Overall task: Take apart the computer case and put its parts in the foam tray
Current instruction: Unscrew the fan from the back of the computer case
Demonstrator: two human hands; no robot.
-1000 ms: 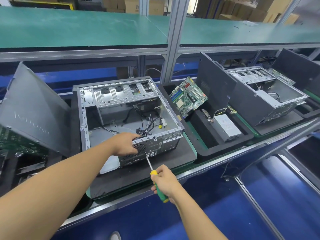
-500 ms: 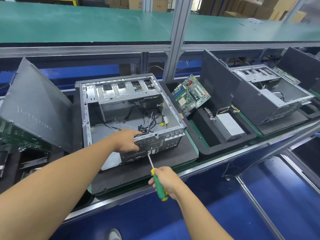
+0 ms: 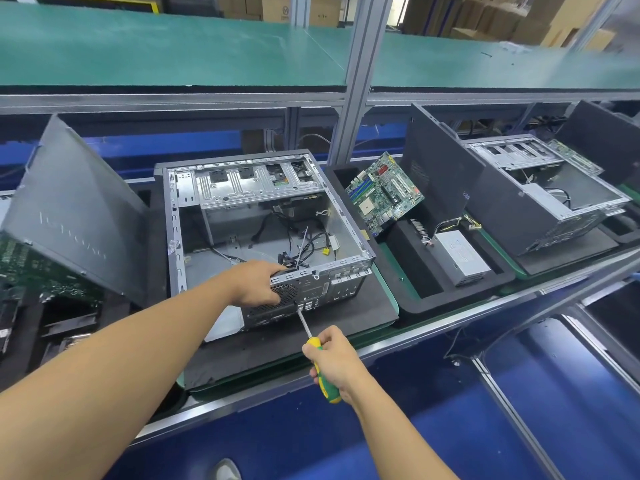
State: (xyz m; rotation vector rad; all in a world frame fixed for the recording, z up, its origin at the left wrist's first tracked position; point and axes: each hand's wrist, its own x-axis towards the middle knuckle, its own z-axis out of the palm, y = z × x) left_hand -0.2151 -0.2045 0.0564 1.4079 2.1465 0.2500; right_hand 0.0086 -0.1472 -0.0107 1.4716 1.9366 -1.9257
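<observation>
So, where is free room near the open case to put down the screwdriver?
The black mat is bare in front of the case, right of the screwdriver, up to the case's right corner. The green shelf above is mostly bare too. Crowded: cables inside the case; the foam tray holds a motherboard and power supply.

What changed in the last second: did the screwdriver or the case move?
Nothing visibly moved; only the camera shifted slightly. The left hand still grips the rear edge of the case, and the right hand still holds the screwdriver, tip against the rear panel. The motherboard and power supply stay in the foam tray.
</observation>
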